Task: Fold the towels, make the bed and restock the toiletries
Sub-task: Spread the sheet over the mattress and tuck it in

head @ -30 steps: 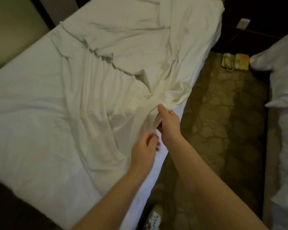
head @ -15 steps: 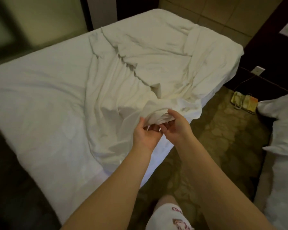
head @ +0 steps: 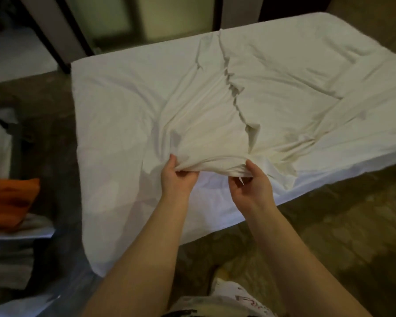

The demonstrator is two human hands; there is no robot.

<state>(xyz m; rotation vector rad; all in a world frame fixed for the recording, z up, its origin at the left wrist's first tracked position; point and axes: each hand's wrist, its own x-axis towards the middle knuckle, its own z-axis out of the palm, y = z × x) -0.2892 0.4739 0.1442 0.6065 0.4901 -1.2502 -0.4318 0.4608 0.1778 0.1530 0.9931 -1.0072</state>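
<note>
A white bed fills the middle of the view, its near edge in front of me. On it lies a crumpled cream sheet, bunched into folds toward the near edge. My left hand grips the gathered edge of the sheet, thumb on top. A little to the right, my right hand pinches the same edge, fingers curled under the cloth. Between the hands the edge is lifted off the mattress.
At the left stands a stack of folded white linen with an orange cloth on top. Patterned carpet runs along the bed's near side. Dark frames and a pale panel stand behind the bed.
The view has swung left, showing the bed's left end and the linen stack. My hands have spread apart along the sheet's edge, still holding it.
</note>
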